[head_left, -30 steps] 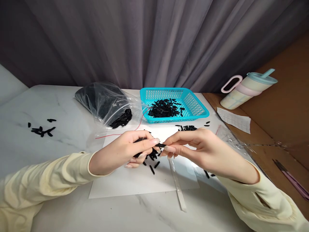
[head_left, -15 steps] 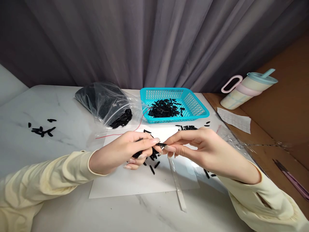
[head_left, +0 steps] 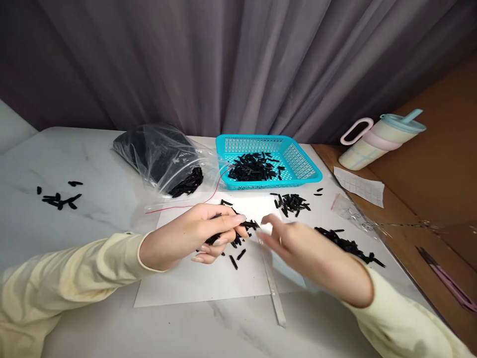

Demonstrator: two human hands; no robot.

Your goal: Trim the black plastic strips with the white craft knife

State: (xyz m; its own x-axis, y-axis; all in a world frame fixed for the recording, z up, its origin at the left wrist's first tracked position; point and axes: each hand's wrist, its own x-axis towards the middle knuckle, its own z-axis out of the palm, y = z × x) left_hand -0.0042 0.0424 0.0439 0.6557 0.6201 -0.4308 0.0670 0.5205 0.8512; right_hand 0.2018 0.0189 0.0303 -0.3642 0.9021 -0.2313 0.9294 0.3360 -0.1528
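My left hand [head_left: 203, 228] is closed over the white paper sheet [head_left: 171, 288], pinching a slim black piece [head_left: 250, 224] between thumb and forefinger. More black pieces show inside its curled fingers. Just right of the piece's tip is my right hand [head_left: 301, 248], smeared a little by motion. Its thumb and forefinger are apart, and I see nothing between them. Loose black pieces [head_left: 237, 259] lie on the paper below my left hand. A narrow whitish strip [head_left: 276, 301] runs from near my right fingertips toward the front of the table.
Behind my hands are a blue basket [head_left: 268, 186] of black pieces and a clear zip bag [head_left: 149, 149] of them. Small piles [head_left: 292, 203] lie right, more pieces [head_left: 59, 200] far left. At right are a tumbler [head_left: 376, 141], a paper slip [head_left: 359, 186] and pink-handled tweezers [head_left: 445, 278].
My right hand has let go of the black piece's end, opened its fingers and turned slightly, uncovering piles at the right. My left hand stays in place, still pinching the piece.
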